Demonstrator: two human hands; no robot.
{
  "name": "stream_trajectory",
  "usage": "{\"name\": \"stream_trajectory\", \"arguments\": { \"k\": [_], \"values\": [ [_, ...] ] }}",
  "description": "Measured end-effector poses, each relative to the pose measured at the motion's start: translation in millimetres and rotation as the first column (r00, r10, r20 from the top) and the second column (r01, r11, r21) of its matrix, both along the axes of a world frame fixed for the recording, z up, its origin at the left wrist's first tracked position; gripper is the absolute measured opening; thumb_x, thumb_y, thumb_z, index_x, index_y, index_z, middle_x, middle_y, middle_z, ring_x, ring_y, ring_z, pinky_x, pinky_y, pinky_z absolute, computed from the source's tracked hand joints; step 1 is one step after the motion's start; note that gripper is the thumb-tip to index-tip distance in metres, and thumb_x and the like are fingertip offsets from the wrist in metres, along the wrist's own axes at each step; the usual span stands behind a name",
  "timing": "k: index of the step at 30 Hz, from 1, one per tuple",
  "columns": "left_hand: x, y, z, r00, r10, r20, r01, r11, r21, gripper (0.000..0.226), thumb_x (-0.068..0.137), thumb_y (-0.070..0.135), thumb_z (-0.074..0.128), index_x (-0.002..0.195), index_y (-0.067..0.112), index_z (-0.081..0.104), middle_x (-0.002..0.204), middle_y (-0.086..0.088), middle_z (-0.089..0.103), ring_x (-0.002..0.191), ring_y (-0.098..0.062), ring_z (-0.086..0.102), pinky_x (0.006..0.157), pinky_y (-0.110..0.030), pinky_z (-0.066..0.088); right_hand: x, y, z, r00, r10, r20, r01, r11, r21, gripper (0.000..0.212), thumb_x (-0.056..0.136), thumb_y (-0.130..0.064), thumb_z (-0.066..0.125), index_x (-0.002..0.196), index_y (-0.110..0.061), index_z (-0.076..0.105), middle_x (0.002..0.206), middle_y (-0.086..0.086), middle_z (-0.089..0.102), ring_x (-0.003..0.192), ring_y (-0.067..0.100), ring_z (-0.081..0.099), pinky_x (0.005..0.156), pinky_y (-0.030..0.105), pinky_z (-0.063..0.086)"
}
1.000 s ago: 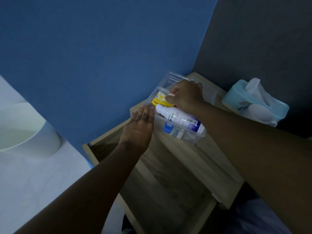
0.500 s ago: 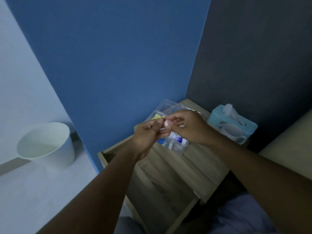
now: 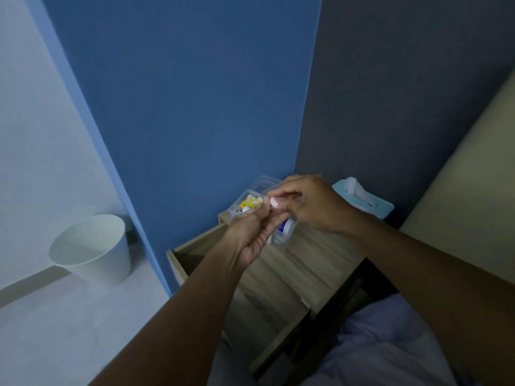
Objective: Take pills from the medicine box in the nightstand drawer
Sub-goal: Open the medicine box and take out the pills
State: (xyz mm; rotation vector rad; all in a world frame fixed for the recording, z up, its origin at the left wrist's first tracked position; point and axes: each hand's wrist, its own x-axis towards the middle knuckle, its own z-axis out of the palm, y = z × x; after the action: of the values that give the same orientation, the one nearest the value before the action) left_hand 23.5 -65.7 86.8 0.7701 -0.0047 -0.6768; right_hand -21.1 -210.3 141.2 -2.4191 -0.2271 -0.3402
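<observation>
We see a dim bedroom corner w/ a blue wall (image 3: 189,107) upper centre and a dark grey wall (image 3: 404,93) to the right. A white bin (image 3: 92,249) stands on the pale floor (image 3: 55,330) at left. The wooden nightstand (image 3: 320,252) sits lower centre, its drawer (image 3: 267,302) pulled open toward the bottom of the frame. On the top, at the back by the blue wall, stands the clear medicine box (image 3: 250,201), lid open, w/ a yellow packet (image 3: 250,203) inside; a blue tissue box (image 3: 362,201) is right of it. Both hands meet just in front of the medicine box: the right hand (image 3: 315,207) pinches a small pink pill (image 3: 276,201) in its fingertips, and the left hand (image 3: 250,235) is half-curled, its fingertips touching the right's; whether it grips anything we can't tell.
</observation>
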Motion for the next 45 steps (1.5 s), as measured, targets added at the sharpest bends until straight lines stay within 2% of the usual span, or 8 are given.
{"name": "stream_trajectory", "arguments": {
  "k": [4,9,15,20,28,33,41,45],
  "values": [
    [-5.3,0.7,8.8,1.000,0.025,-0.017,-0.026,0.999,-0.038,0.030,0.098,0.015,0.053,0.111,-0.010,0.062,0.109,-0.022,0.070,0.089,-0.022,0.074,0.079,-0.031,0.061,-6.7,-8.5,9.0,0.981,0.074,-0.178,-0.012,0.945,0.325,0.038,0.086,-0.016,0.078,0.123,-0.011,0.070,0.120,-0.001,0.073,0.114,0.010,0.069,0.106,0.033,0.052],
    [-7.2,-1.5,14.3,1.000,0.007,0.005,-0.007,0.999,-0.035,0.037,0.100,0.013,0.049,0.124,-0.014,0.056,0.120,-0.026,0.066,0.105,-0.027,0.070,0.091,-0.035,0.057,-1.5,-4.5,10.7,0.972,-0.218,-0.092,0.217,0.976,-0.018,0.043,0.076,-0.063,0.071,0.097,-0.026,0.080,0.098,-0.004,0.076,0.091,0.014,0.071,0.088,0.039,0.057],
    [-4.5,-2.7,8.1,0.998,0.058,-0.031,-0.059,0.998,-0.023,0.039,0.098,0.015,0.053,0.123,-0.015,0.056,0.121,-0.028,0.063,0.101,-0.027,0.067,0.081,-0.032,0.060,2.6,-17.8,16.7,0.971,0.035,-0.238,-0.020,0.998,0.064,0.051,0.081,-0.030,0.082,0.129,-0.022,0.068,0.119,-0.006,0.071,0.114,0.012,0.065,0.100,0.032,0.052],
    [0.0,-4.2,6.5,1.000,-0.008,-0.006,0.007,0.998,-0.063,0.033,0.099,0.013,0.052,0.116,-0.014,0.061,0.115,-0.024,0.070,0.103,-0.026,0.071,0.088,-0.033,0.058,5.9,-11.1,14.3,0.958,-0.176,-0.228,0.169,0.984,-0.051,0.058,0.066,-0.076,0.069,0.105,-0.033,0.078,0.093,-0.011,0.078,0.091,0.004,0.072,0.082,0.029,0.055],
    [9.8,-8.8,-17.5,0.991,0.052,-0.121,-0.056,0.998,-0.032,0.022,0.097,0.011,0.054,0.100,-0.010,0.062,0.098,-0.024,0.070,0.080,-0.027,0.076,0.067,-0.032,0.062,5.5,-23.0,1.7,0.995,0.003,-0.103,0.018,0.979,0.204,0.045,0.082,0.008,0.073,0.124,-0.006,0.069,0.110,0.007,0.070,0.096,0.011,0.066,0.093,0.024,0.054],
    [14.8,-21.5,-40.3,0.992,0.016,-0.125,-0.018,1.000,-0.016,0.023,0.100,0.007,0.048,0.114,-0.006,0.062,0.112,-0.024,0.057,0.103,-0.033,0.064,0.071,-0.035,0.062,1.4,-39.2,-28.9,0.982,-0.181,-0.049,0.185,0.898,0.398,0.041,0.082,0.001,0.077,0.121,-0.008,0.069,0.107,0.016,0.073,0.091,0.016,0.068,0.089,0.028,0.056],
    [22.0,-43.5,-98.0,0.994,-0.103,-0.030,0.106,0.981,0.159,0.038,0.087,0.000,0.065,0.124,-0.007,0.059,0.108,-0.014,0.069,0.096,-0.023,0.070,0.085,-0.032,0.059,-14.9,-79.1,-140.2,0.864,-0.463,-0.199,0.497,0.719,0.486,0.030,0.074,-0.006,0.084,0.088,-0.026,0.066,0.082,-0.008,0.072,0.072,-0.005,0.069,0.069,0.011,0.053],
    [23.1,-59.2,-137.0,0.984,-0.162,0.077,0.128,0.935,0.330,0.041,0.080,-0.008,0.071,0.120,-0.008,0.061,0.096,-0.013,0.073,0.092,-0.025,0.070,0.088,-0.038,0.058,-23.6,-86.1,-205.7,0.793,-0.560,-0.241,0.600,0.650,0.465,0.025,0.072,-0.003,0.080,0.067,-0.016,0.059,0.070,0.001,0.071,0.066,0.005,0.067,0.067,0.024,0.054]
  ]
}}
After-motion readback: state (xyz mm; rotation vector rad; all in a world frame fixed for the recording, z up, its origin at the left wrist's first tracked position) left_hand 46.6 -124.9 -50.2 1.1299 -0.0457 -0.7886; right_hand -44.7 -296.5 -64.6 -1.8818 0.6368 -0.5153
